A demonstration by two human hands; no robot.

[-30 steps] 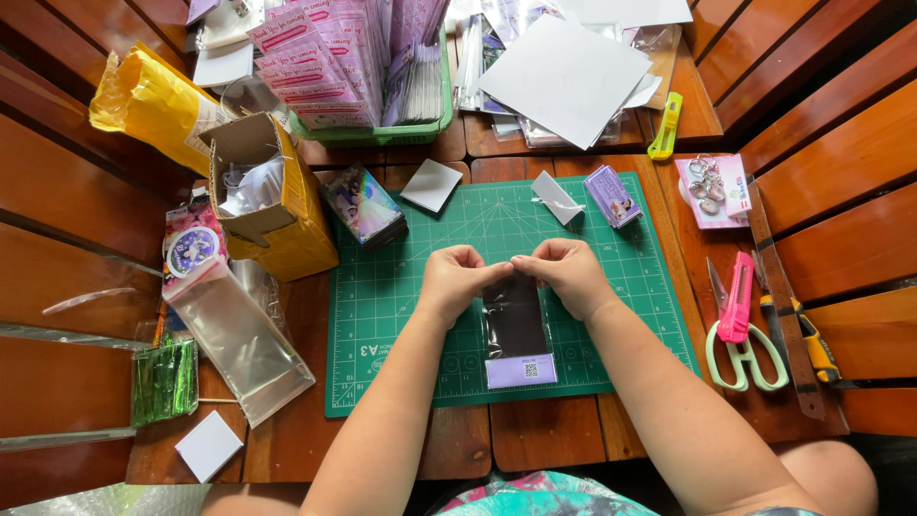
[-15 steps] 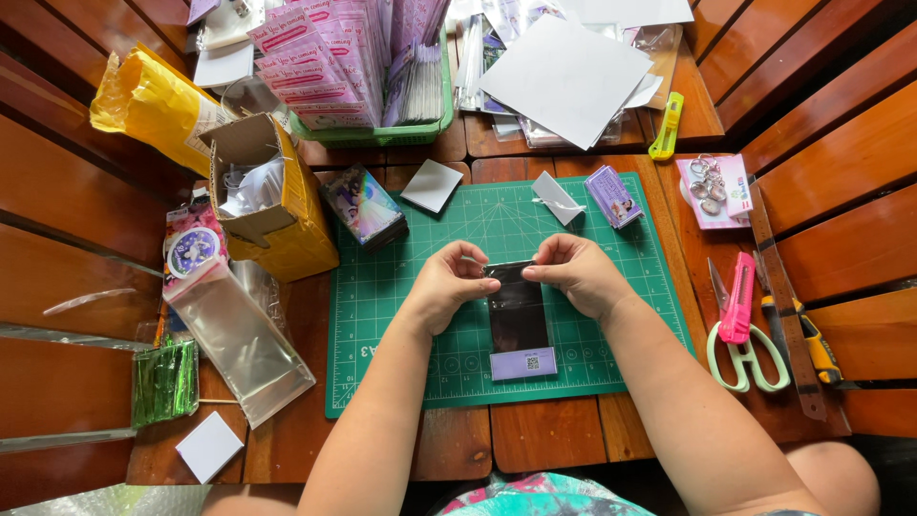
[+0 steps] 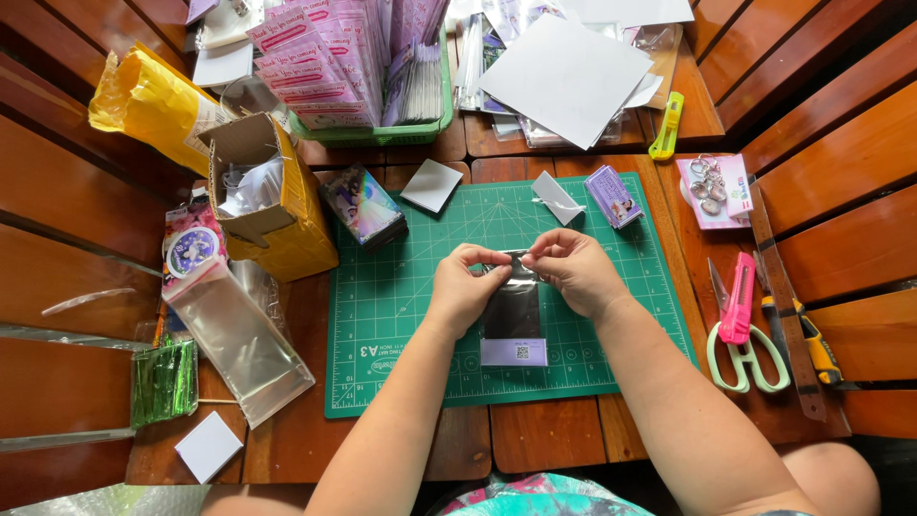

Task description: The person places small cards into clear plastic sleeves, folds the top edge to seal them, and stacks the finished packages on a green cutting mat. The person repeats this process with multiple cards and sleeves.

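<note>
My left hand (image 3: 465,288) and my right hand (image 3: 574,269) both pinch the top edge of a small clear sleeve holding a dark card (image 3: 513,315) with a pale lilac strip at its bottom. The sleeve lies over the middle of a green cutting mat (image 3: 401,296). Fingertips of both hands meet at the sleeve's upper opening. On the mat's far side lie a folded white paper piece (image 3: 558,198), a small purple card packet (image 3: 612,196) and a holographic card pack (image 3: 364,205).
A yellow cardboard box (image 3: 272,205) and a stack of clear sleeves (image 3: 239,339) sit to the left. A green basket of packets (image 3: 368,57) and white sheets (image 3: 568,76) stand behind. Right of the mat: pink cutter (image 3: 736,298), mint scissors (image 3: 750,358), yellow cutter (image 3: 666,126), keychains (image 3: 712,186).
Both hands have shifted slightly on the sleeve's top edge and the sleeve with the card has stayed over the mat's middle. Nothing else moved.
</note>
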